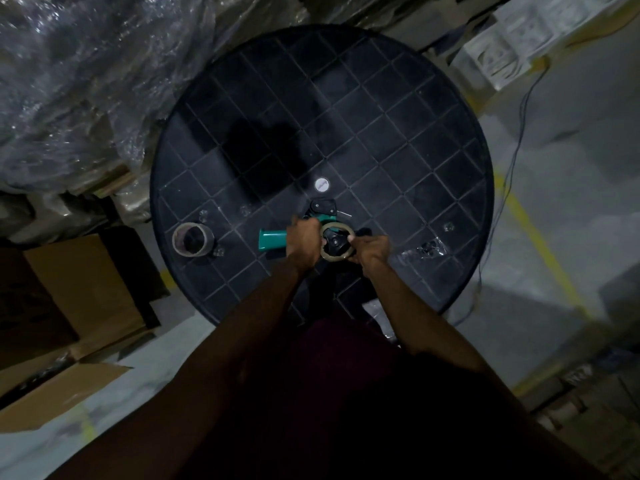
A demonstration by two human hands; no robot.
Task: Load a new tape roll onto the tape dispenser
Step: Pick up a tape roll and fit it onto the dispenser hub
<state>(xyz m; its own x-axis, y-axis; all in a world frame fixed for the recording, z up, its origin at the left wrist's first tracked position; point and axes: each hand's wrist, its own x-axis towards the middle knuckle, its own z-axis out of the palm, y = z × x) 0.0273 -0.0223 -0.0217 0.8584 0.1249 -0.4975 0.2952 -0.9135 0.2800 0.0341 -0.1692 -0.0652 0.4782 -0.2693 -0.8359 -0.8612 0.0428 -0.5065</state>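
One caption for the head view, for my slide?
Two hands hold a thin ring on the green tape dispenser.

Both hands (304, 237) on ring (337, 245), apparently around dispenser (273, 240) hub

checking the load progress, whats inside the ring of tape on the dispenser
Inside the tape ring sits the dispenser's black hub, so the ring is around it. The left hand and right hand cover the ring's edges, so full seating cannot be judged.
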